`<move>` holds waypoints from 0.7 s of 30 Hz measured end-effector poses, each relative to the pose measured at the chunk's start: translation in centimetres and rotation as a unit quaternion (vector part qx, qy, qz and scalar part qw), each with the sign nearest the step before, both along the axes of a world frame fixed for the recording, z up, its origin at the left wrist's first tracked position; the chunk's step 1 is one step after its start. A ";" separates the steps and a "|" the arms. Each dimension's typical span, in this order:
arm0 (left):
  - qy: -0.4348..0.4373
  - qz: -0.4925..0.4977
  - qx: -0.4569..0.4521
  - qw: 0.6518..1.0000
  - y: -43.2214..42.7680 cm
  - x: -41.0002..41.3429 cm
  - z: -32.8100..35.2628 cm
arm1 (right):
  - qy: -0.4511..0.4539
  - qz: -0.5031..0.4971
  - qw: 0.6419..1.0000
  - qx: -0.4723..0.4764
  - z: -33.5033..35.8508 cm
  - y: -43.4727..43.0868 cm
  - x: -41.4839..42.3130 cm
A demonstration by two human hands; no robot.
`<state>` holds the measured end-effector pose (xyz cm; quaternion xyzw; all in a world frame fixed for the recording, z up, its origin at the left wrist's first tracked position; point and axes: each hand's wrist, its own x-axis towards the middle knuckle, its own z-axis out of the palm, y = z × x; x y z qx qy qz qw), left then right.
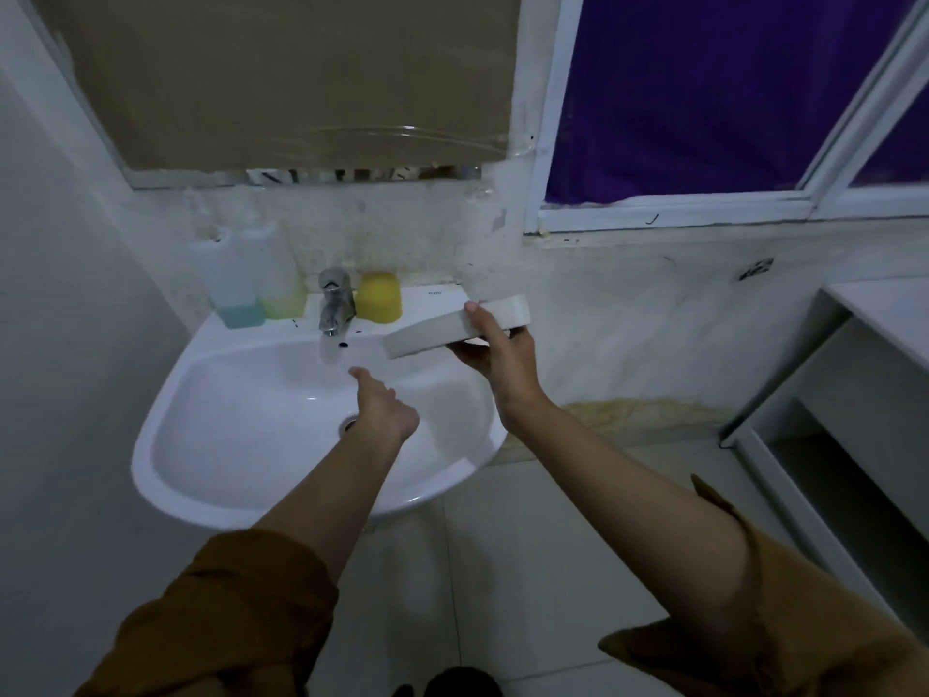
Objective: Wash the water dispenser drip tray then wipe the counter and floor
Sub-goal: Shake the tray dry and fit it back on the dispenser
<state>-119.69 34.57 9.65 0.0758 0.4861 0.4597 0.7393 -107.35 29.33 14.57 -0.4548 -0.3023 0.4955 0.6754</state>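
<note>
The white drip tray [432, 330] is held level over the right rim of the white sink [211, 500], gripped from the side and below by my right hand [497, 354]. My left hand [384, 404] reaches into the basin with its fingers extended, just under the chrome tap [334, 300]. A thin stream of water runs from the tap onto the fingertips. Nothing is in the left hand. A yellow sponge [379, 296] stands on the sink's back ledge, right of the tap.
Two plastic bottles stand left of the tap, one with blue liquid [236, 289] and one with yellow-green liquid [279, 284]. A white shelf unit [854, 374] stands at the right. Pale floor tiles [528, 570] lie below the sink.
</note>
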 end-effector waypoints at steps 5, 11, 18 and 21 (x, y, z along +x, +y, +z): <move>-0.008 0.005 -0.017 1.000 1.5 0.1 -0.4 | -0.046 0.025 0.998 -0.044 -0.4 -0.9 -1.0; 0.009 0.015 -0.035 0.999 1.2 1.3 0.6 | -0.046 0.003 0.998 -0.036 0.4 -1.9 -0.5; 0.004 -0.078 0.017 0.997 -1.6 5.0 1.7 | -0.069 -0.066 0.995 -0.030 1.2 -4.5 3.0; 0.025 -0.109 0.051 0.992 -3.3 7.9 2.2 | -0.068 -0.105 0.992 -0.025 1.3 -6.4 5.8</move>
